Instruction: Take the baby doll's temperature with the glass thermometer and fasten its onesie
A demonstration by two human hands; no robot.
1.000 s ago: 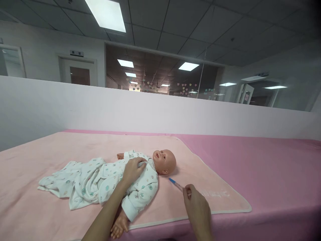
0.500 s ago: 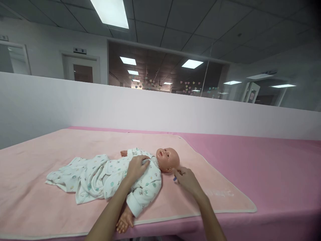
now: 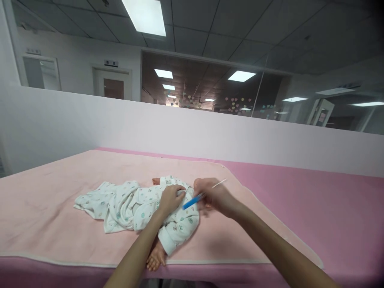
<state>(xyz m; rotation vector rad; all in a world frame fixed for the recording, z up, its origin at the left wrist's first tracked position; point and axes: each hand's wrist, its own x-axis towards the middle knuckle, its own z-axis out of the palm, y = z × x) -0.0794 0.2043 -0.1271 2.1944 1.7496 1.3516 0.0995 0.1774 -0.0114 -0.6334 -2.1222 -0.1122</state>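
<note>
A slim blue-ended stick (image 3: 191, 202) is held by the right hand (image 3: 216, 195) above a baby doll (image 3: 147, 200) laid on its back across a peach blanket (image 3: 60, 224). The stick's long axis is slanted from near left to far right: its thick blue end is pointed toward the near left, in front of the doll's shoulder, and its thin, pale end is aimed to the far right, beyond the knuckles. The fingers, blurred, are clamped on its middle section. The doll's head is mostly covered from view by this hand. The doll's own length is set nearly left to right, head at right, with its near arm (image 3: 177, 236) stretched toward the blanket's near edge. The left hand (image 3: 171, 199) is rested on the chest of the patterned white outfit, fingers curved; whether cloth is pinched there cannot be told.
</note>
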